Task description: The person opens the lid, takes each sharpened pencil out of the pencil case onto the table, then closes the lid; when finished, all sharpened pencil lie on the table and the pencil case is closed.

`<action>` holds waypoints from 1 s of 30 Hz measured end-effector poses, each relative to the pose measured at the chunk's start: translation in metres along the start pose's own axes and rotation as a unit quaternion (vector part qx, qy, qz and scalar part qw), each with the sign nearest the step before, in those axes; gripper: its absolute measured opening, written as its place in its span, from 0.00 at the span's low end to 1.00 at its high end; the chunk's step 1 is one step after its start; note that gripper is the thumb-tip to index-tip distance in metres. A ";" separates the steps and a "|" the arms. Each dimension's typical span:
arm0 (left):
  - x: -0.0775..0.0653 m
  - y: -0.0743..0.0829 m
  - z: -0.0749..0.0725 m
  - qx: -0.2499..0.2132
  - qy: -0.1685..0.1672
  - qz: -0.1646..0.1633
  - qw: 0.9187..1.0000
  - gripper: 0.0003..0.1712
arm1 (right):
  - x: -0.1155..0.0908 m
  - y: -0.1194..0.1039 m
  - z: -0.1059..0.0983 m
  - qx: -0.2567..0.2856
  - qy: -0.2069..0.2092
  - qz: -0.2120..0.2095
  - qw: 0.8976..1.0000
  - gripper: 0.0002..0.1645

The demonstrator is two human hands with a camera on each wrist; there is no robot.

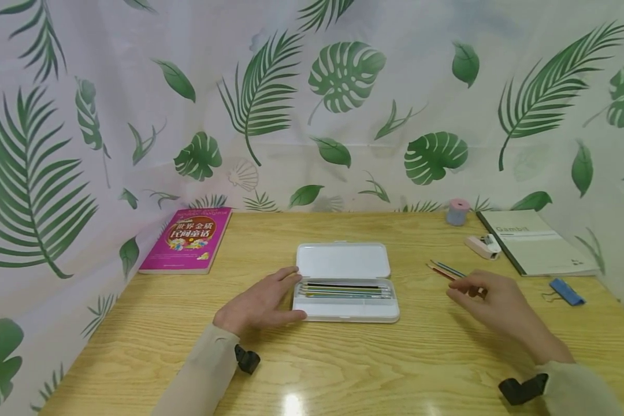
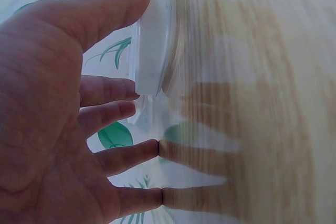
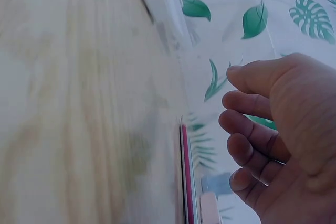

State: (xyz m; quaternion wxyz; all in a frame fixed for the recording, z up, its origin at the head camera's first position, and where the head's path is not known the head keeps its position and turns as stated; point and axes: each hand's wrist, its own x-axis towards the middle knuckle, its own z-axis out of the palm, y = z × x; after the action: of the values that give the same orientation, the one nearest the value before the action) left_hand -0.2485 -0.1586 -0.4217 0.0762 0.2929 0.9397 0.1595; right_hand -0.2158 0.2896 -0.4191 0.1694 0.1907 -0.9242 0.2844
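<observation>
A white pencil case (image 1: pixel 330 309) lies with its lid (image 1: pixel 343 260) folded back on the wooden table. Several pencils (image 1: pixel 343 290) lie side by side in its rear compartment. My left hand (image 1: pixel 262 303) rests at the case's left end. Its thumb touches the front wall, and its fingers, fairly straight, reach along the side. Over the table to the right, my right hand (image 1: pixel 491 294) is close to a few loose pencils (image 1: pixel 441 270), one red and one blue. In the right wrist view its fingers curl loosely with nothing between them, apart from the pencils (image 3: pixel 187 177).
A pink book (image 1: pixel 187 242) lies at the back left. At the back right are a pink-and-blue cylinder (image 1: pixel 457 212), a small pink stapler-like object (image 1: pixel 482 247) and a pale notebook (image 1: pixel 538 242). A blue binder clip (image 1: pixel 567 291) lies right of my right hand. A leaf-patterned curtain borders the table.
</observation>
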 end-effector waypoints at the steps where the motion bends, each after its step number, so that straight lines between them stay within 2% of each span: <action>1: 0.000 0.000 0.000 -0.002 0.001 0.001 1.000 0.48 | 0.002 -0.002 0.002 -0.002 0.003 -0.002 1.000 0.03; 5: 0.000 0.000 0.000 -0.001 0.002 0.003 1.000 0.48 | 0.010 -0.011 0.009 0.002 0.005 -0.009 1.000 0.03; 22: 0.001 -0.001 0.001 0.002 0.002 -0.003 1.000 0.48 | 0.038 -0.051 0.050 0.062 -0.043 -0.021 0.997 0.07; 30: 0.000 0.000 0.000 0.001 -0.001 -0.006 1.000 0.48 | 0.047 -0.065 0.066 0.091 -0.061 -0.047 0.993 0.11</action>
State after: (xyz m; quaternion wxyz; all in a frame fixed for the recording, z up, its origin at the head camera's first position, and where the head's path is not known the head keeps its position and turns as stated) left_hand -0.2486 -0.1589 -0.4220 0.0777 0.2876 0.9414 0.1583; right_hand -0.2408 0.1891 -0.4214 0.1073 0.2654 -0.8930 0.3472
